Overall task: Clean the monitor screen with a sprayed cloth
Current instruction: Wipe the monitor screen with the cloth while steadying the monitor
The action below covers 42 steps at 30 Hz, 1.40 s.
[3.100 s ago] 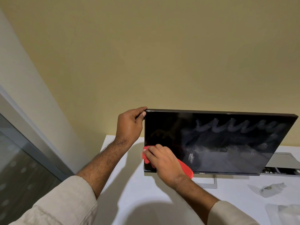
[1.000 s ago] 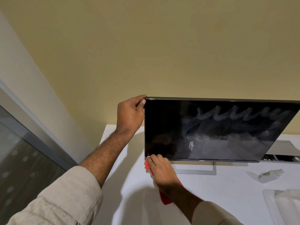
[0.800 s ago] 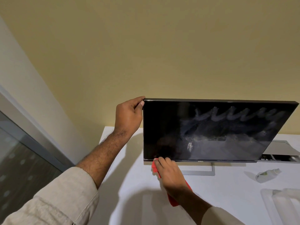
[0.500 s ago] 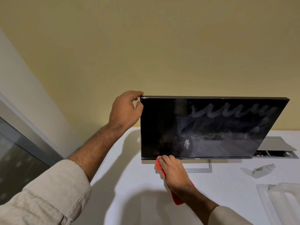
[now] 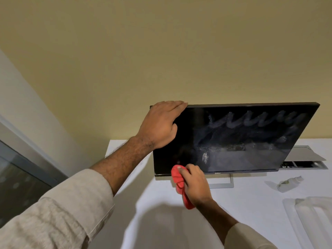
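Observation:
A black monitor [image 5: 251, 141] stands on a white table [image 5: 251, 203], its dark screen smeared with whitish streaks across the upper right and middle. My left hand [image 5: 159, 124] lies over the monitor's top left corner, fingers along the top edge, holding it. My right hand [image 5: 195, 182] grips a bunched red cloth [image 5: 177, 178] and presses it against the bottom edge of the screen, left of the logo. A small spray bottle [image 5: 289, 183] lies on its side on the table to the right.
A yellow wall rises right behind the monitor. A grey flap over a cable slot [image 5: 303, 159] sits behind the monitor's right end. A clear plastic tray [image 5: 309, 218] rests at the table's right edge. A glass partition [image 5: 21, 177] stands at the left.
My left hand has shifted from the monitor's left side onto its top corner. My right hand with the red cloth has slid rightward along the bottom edge of the screen.

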Motion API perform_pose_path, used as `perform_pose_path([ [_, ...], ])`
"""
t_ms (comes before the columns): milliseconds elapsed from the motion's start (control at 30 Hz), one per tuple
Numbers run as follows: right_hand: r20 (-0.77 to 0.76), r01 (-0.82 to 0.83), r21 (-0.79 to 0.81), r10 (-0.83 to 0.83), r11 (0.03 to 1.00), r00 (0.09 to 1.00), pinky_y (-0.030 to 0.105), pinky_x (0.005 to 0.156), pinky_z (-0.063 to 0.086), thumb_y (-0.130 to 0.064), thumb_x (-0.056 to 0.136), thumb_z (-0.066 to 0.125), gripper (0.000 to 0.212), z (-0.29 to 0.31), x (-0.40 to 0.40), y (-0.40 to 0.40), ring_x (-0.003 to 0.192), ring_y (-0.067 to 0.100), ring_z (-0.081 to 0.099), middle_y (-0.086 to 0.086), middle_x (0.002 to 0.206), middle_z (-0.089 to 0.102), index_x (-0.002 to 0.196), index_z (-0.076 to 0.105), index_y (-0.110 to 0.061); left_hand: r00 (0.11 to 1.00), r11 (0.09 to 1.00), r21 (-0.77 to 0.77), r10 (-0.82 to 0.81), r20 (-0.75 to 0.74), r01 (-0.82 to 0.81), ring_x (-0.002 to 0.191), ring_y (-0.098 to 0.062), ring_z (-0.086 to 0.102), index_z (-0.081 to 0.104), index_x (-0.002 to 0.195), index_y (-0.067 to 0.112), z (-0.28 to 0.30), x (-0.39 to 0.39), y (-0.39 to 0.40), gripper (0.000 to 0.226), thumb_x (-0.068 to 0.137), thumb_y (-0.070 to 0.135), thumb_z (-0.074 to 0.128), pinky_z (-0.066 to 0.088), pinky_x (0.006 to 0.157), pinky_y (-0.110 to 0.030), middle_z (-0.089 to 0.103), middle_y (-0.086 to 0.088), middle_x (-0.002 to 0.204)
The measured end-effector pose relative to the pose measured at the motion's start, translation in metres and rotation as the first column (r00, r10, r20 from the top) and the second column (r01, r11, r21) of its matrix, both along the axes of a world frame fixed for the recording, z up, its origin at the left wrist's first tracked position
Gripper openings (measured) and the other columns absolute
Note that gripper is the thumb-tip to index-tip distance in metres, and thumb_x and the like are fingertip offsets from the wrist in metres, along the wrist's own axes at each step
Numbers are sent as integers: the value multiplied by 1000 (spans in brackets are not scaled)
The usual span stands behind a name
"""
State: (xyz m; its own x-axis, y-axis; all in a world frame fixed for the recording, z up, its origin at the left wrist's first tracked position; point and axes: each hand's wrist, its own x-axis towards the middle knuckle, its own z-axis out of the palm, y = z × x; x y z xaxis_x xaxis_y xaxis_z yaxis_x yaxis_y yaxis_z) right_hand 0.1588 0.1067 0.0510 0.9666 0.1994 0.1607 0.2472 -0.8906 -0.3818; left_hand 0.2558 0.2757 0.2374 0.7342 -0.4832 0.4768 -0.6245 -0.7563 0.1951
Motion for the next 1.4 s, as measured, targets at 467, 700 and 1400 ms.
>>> perform_pose_path([
  [467, 18, 18, 188, -22, 982, 1000, 40, 73, 51, -8, 86, 51, 39, -3, 7, 26, 85, 22, 51, 3, 98, 51, 124, 59, -10, 999, 993, -119, 6, -33, -10, 128, -22, 49, 52, 137, 15, -3, 1, -4, 71, 69, -1, 45, 27, 110, -36, 56, -2, 138],
  [700, 212, -16, 325, -56, 946, 976, 42, 86, 50, -5, 83, 47, 53, 46, 15, 20, 98, 26, 53, 9, 111, 57, 136, 50, -10, 1000, 990, -142, -1, -4, 0, 125, -23, 53, 56, 134, 14, -3, 2, -5, 72, 66, 1, 39, 35, 108, -42, 59, -2, 135],
  [1400, 679, 253, -83, -131, 964, 722, 45, 91, 33, -20, 69, 76, 86, 85, 62, 13, 115, 28, 41, 11, 136, 36, 144, 35, -13, 996, 998, -54, -44, -72, 40, 129, -21, 51, 51, 138, 16, 0, 8, 0, 64, 77, 22, 34, 38, 107, -47, 56, -1, 139],
])
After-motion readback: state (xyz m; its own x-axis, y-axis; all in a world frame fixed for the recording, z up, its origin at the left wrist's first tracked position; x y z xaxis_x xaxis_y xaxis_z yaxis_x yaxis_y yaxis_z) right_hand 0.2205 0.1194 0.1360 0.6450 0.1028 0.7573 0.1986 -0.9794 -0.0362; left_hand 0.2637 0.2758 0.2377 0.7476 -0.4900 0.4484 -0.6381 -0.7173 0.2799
